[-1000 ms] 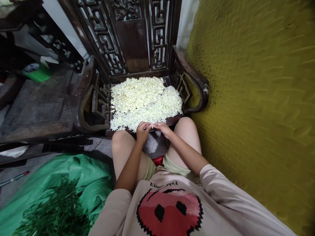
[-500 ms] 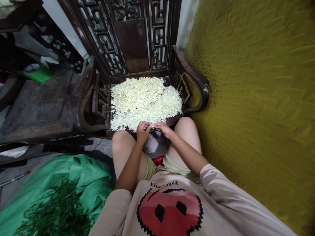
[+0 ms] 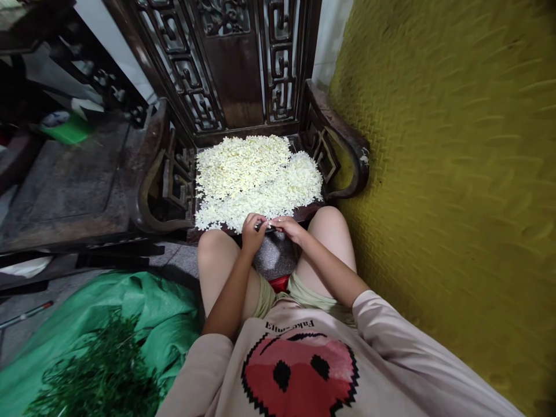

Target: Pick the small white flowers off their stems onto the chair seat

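Observation:
Many small white and pale yellow flowers [image 3: 243, 168] lie spread in a thick layer on the seat of a dark carved wooden chair [image 3: 241, 81]. At the front edge of that seat my left hand [image 3: 253, 233] and my right hand [image 3: 289, 228] meet, fingertips nearly touching. Between the pinched fingers shows a small white flower [image 3: 269, 223], partly covered by them. Both hands are closed on it, just in front of the nearest blossoms. Its stem and any finer thing in the fingers are too small to make out.
A chair arm curves on each side of the flowers. To the right rises a yellow textured sheet [image 3: 443, 191]. At left stand a dark wooden table [image 3: 73, 191] and a green container [image 3: 72, 130]. Green leafy stems [image 3: 99, 370] lie on a green sack [image 3: 143, 289] at lower left.
Almost nothing differs. Both hands keep the same place and the same pinch, with at most a tiny shift of the fingers.

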### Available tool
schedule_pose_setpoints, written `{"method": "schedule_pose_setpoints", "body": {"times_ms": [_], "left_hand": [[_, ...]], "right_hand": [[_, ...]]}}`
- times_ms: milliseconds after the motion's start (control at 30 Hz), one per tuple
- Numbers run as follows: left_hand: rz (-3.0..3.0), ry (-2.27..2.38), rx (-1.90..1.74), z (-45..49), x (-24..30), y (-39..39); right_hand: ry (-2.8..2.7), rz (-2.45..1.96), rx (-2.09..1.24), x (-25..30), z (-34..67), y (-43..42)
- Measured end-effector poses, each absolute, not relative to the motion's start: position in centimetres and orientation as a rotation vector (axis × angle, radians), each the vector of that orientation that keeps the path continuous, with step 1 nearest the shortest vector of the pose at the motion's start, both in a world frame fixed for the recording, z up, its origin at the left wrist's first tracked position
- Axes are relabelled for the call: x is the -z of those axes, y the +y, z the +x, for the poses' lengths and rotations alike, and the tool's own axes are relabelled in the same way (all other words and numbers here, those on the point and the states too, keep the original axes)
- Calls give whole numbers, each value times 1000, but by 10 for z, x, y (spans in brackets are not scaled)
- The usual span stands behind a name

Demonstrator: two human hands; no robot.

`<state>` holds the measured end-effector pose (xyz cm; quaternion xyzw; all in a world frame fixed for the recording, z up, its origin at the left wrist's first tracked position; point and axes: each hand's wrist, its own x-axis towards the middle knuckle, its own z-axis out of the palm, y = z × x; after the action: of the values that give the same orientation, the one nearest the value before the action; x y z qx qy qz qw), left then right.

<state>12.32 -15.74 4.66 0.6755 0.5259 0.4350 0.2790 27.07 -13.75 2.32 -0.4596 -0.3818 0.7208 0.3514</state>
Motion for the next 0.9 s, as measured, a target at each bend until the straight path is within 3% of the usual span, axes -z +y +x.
{"method": "schedule_pose_setpoints", "body": {"times_ms": [900], "left_hand": [[1867,1363,-1048,120,-47,-155]], "right_hand": [[-1016,-1243,-1917,-33,274,-138]]}}
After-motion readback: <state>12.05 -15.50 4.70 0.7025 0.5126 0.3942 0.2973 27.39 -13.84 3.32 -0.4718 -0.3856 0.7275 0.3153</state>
